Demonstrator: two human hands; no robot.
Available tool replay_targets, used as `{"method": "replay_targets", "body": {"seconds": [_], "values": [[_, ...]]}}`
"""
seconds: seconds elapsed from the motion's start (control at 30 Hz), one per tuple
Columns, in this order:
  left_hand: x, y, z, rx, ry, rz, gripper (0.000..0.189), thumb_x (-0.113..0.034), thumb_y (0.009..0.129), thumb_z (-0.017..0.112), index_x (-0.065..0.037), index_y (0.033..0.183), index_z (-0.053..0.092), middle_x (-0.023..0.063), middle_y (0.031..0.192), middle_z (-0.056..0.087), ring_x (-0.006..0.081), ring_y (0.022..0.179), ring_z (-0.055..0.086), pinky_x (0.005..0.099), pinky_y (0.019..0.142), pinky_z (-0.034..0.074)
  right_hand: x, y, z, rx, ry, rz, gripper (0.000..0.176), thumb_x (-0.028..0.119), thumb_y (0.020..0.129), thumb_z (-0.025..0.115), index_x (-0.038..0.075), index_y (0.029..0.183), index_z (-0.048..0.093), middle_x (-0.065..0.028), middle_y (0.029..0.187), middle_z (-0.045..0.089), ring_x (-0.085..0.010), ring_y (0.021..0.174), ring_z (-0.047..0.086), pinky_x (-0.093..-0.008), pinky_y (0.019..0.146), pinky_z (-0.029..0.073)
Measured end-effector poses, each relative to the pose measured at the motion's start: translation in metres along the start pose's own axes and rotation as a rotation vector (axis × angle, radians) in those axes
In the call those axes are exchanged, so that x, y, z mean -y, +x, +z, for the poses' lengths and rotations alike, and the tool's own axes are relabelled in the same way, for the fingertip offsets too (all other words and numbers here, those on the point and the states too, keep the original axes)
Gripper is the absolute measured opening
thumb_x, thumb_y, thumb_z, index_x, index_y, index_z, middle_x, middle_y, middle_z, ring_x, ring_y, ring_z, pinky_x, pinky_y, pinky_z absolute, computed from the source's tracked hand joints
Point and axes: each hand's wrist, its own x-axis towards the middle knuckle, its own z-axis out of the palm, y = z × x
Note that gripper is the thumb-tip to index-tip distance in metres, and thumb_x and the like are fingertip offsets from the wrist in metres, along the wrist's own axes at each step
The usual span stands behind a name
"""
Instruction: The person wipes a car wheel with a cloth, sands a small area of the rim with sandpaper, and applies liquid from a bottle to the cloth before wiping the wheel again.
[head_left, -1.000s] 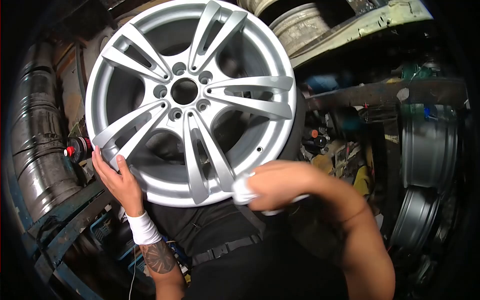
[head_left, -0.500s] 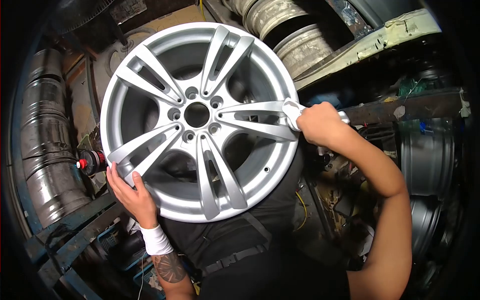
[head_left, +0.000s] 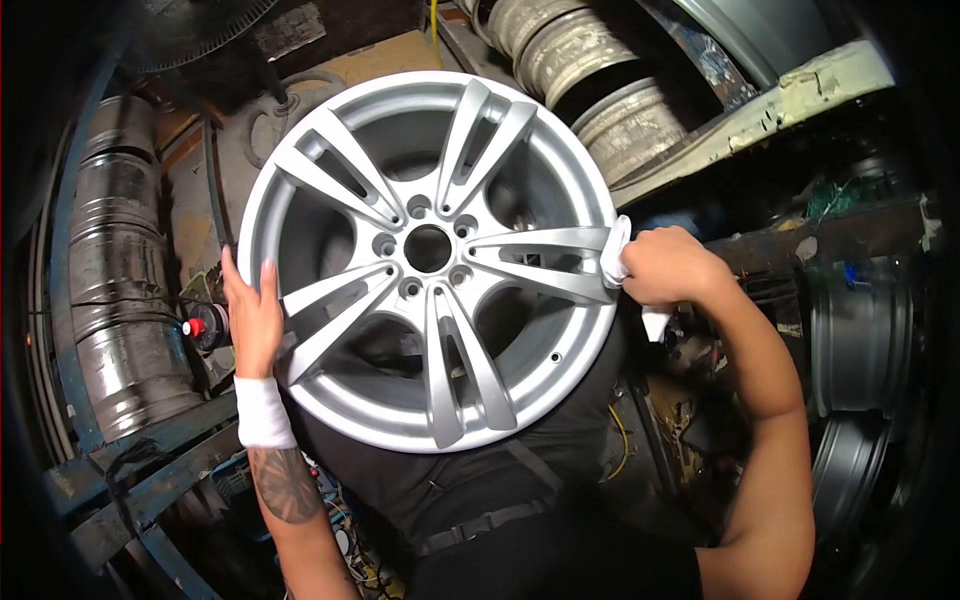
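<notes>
A silver alloy wheel rim (head_left: 445, 400) with paired spokes lies face up in front of my body, its lower edge over my lap. My right hand (head_left: 675, 268) is closed around a white cloth (head_left: 617, 252), which presses against the rim's right edge at the end of a spoke. At the rim's left edge is my left hand (head_left: 252, 315), fingers stretched and thumb apart, its palm side against the outer edge. A white band (head_left: 266, 412) wraps my left wrist.
Metal rim barrels (head_left: 130, 270) are stacked on the left, beside a blue metal frame (head_left: 160, 440). A dark bottle with a red cap (head_left: 195, 327) stands near my left hand. Worn rims (head_left: 630, 125) lie upper right. More rims (head_left: 860, 350) stand at the far right.
My left hand has slid up along the rim's left edge. My right hand keeps the cloth at the right edge, and more cloth now hangs below it. The view has shifted slightly.
</notes>
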Motion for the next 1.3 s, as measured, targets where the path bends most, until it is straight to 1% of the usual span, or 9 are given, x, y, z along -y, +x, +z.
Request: {"method": "replay_targets", "body": {"seconds": [0.13, 0.3, 0.43, 0.7, 0.93, 1.1, 1.17, 1.2, 1.3], "values": [[0.003, 0.048, 0.012, -0.015, 0.019, -0.068, 0.066, -0.046, 0.107, 0.048, -0.002, 0.155, 0.037, 0.0333, 0.136, 0.059, 0.0481, 0.129, 0.056, 0.0497, 0.107, 0.044, 0.005, 0.018, -0.011, -0.067, 0.932, -0.176, 0.031, 0.014, 0.091, 0.062, -0.002, 0.115, 0.070, -0.0071, 0.086, 0.072, -0.0115, 0.076, 0.065, -0.0306, 0.071, 0.054], [0.019, 0.053, 0.017, -0.030, -0.155, -0.222, 0.054, -0.049, 0.105, 0.053, -0.003, 0.133, 0.062, 0.0280, 0.120, 0.070, 0.0433, 0.115, 0.067, 0.0452, 0.098, 0.050, 0.104, 0.107, -0.001, -0.088, 1.899, -0.447, 0.032, 0.011, 0.095, 0.064, -0.003, 0.124, 0.065, -0.0060, 0.100, 0.071, -0.0138, 0.091, 0.068, -0.0292, 0.080, 0.056], [0.004, 0.052, 0.010, -0.003, -0.095, -0.273, 0.053, -0.048, 0.105, 0.052, -0.002, 0.129, 0.063, 0.0298, 0.117, 0.070, 0.0472, 0.112, 0.066, 0.0493, 0.095, 0.051, 0.183, 0.186, -0.053, -0.056, 2.197, -0.623, 0.021, 0.010, 0.096, 0.060, -0.001, 0.112, 0.067, -0.0095, 0.098, 0.072, -0.0186, 0.083, 0.072, -0.0329, 0.075, 0.059], [-0.002, 0.050, 0.007, 0.002, -0.083, -0.276, 0.052, -0.046, 0.106, 0.049, 0.001, 0.124, 0.064, 0.0316, 0.111, 0.071, 0.0495, 0.108, 0.067, 0.0519, 0.092, 0.051, 0.268, 0.288, -0.149, 0.015, 2.342, -0.387, 0.019, 0.004, 0.097, 0.047, -0.011, 0.098, 0.059, -0.0216, 0.086, 0.069, -0.0320, 0.069, 0.072, -0.0506, 0.051, 0.061], [-0.005, 0.051, 0.004, 0.042, -0.078, -0.292, 0.050, -0.046, 0.106, 0.047, -0.001, 0.121, 0.065, 0.0312, 0.108, 0.071, 0.0516, 0.105, 0.066, 0.0556, 0.089, 0.050, 0.278, 0.286, -0.180, 0.135, 2.325, -0.169, 0.024, 0.010, 0.102, 0.044, -0.007, 0.106, 0.061, -0.0218, 0.089, 0.069, -0.0354, 0.076, 0.073, -0.0528, 0.063, 0.064], [-0.002, 0.052, 0.008, 0.028, -0.071, -0.272, 0.048, -0.046, 0.106, 0.046, -0.004, 0.121, 0.065, 0.0289, 0.105, 0.072, 0.0505, 0.101, 0.067, 0.0552, 0.087, 0.051, 0.259, 0.270, -0.178, 0.036, 1.480, -0.241, 0.029, 0.018, 0.101, 0.052, -0.005, 0.097, 0.070, -0.0158, 0.086, 0.073, -0.0295, 0.072, 0.073, -0.0502, 0.062, 0.061], [-0.008, 0.054, 0.004, 0.011, -0.022, -0.274, 0.048, -0.046, 0.107, 0.045, -0.004, 0.121, 0.065, 0.0285, 0.105, 0.072, 0.0502, 0.102, 0.067, 0.0550, 0.087, 0.051, 0.243, 0.266, -0.184, -0.098, 1.134, -0.309, 0.030, 0.014, 0.084, 0.059, -0.007, 0.098, 0.075, -0.0216, 0.093, 0.074, -0.0315, 0.076, 0.074, -0.0482, 0.070, 0.059], [-0.012, 0.049, 0.004, 0.014, 0.004, -0.278, 0.048, -0.046, 0.107, 0.045, -0.005, 0.122, 0.065, 0.0283, 0.105, 0.072, 0.0501, 0.102, 0.067, 0.0548, 0.087, 0.051, 0.238, 0.299, -0.177, -0.280, 0.498, -0.530, 0.038, 0.021, 0.080, 0.062, -0.005, 0.104, 0.077, -0.0231, 0.103, 0.076, -0.0312, 0.084, 0.076, -0.0390, 0.076, 0.059], [-0.011, 0.050, 0.004, 0.034, -0.020, -0.282, 0.049, -0.047, 0.107, 0.044, -0.005, 0.122, 0.065, 0.0278, 0.106, 0.073, 0.0495, 0.103, 0.067, 0.0547, 0.087, 0.051, 0.248, 0.258, -0.196, -0.161, 0.553, -0.185, 0.043, 0.020, 0.075, 0.062, 0.002, 0.110, 0.078, -0.0210, 0.111, 0.076, -0.0326, 0.106, 0.075, -0.0395, 0.088, 0.057]]}}
